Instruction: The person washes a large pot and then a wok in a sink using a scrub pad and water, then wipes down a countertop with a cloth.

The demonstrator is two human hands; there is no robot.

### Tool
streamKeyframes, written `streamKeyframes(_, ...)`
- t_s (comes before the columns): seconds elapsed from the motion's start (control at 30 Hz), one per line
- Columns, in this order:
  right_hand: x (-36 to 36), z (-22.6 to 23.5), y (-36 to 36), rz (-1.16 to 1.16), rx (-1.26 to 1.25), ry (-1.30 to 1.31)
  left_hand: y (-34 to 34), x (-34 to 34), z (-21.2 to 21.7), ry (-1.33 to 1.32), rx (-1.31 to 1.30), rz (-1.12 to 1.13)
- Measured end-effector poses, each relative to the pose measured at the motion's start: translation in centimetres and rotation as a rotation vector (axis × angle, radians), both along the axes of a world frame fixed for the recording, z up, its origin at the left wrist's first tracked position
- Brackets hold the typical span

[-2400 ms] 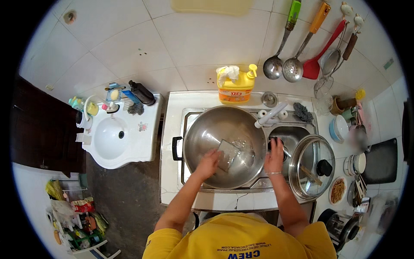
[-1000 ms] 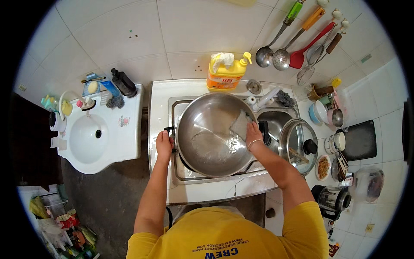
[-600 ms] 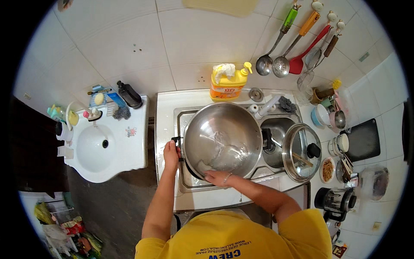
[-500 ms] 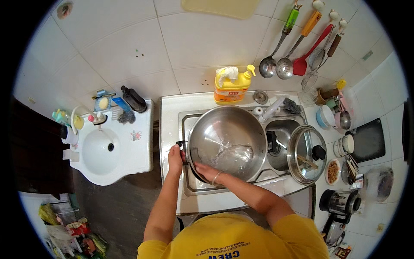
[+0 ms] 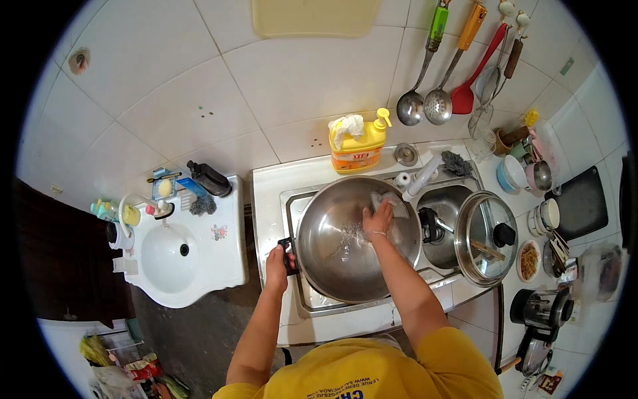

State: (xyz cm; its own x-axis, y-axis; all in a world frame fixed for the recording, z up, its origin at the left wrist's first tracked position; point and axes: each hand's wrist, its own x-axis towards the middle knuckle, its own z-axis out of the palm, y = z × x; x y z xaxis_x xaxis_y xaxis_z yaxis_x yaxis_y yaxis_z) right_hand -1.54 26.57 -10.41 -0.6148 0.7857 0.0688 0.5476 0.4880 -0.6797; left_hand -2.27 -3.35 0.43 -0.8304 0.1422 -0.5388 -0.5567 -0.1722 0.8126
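Observation:
A wide stainless steel wok (image 5: 332, 266) rests over the sink, with a little water in its bottom. My left hand (image 5: 276, 267) is closed around its black side handle (image 5: 289, 256). My right hand (image 5: 379, 221) reaches into the wok toward its far right side, fingers stretched out and apart. At the fingertips is a pale, translucent patch, seemingly splashing water, below the white faucet (image 5: 423, 178). The fingers partly cover that patch. A glass lid (image 5: 488, 216) with a steel rim and black knob leans over the right end of the sink.
Behind the wok stand a yellow pump jug (image 5: 357, 149) and a drain strainer (image 5: 405, 154). A small steel basin (image 5: 442, 199) is partly covered by the lid. Ladles (image 5: 411, 106) hang on the wall. Bowls, a plate of food (image 5: 528, 261) and a blender (image 5: 541, 309) stand at right; a white washbasin (image 5: 219, 266) is at left.
My right hand has moved from the wok's near left side up and right across it, toward the faucet. My left hand keeps the handle. The whole view has shifted slightly.

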Motion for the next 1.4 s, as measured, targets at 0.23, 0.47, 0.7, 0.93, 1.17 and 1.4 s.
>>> streamKeyframes(0.23,5.4,2.9,-5.6,0.681,0.090,-0.641,0.6,0.1,0.6,-0.012,-0.039,0.032)
streamKeyframes(0.47,10.3,4.1,-0.5,0.470,-0.026,-0.790,0.4,0.4,0.1,-0.013,-0.020,0.042)
streamKeyframes(0.7,0.6,6.1,-0.3,0.780,0.078,-0.573,0.6,0.2,0.1,0.012,-0.072,0.042)
streamKeyframes(0.93,2.2,7.3,1.3,1.008,0.590,-0.859,0.4,0.3,0.1,0.005,-0.082,0.065)
streamKeyframes(1.17,6.2,11.9,7.7,1.100,1.295,-1.216,0.6,0.3,0.0,0.039,-0.048,0.084)
streamKeyframes(1.4,17.2,13.0,2.3,1.420,0.118,-1.038,1.0,0.3,-0.2,0.018,-0.060,0.080)
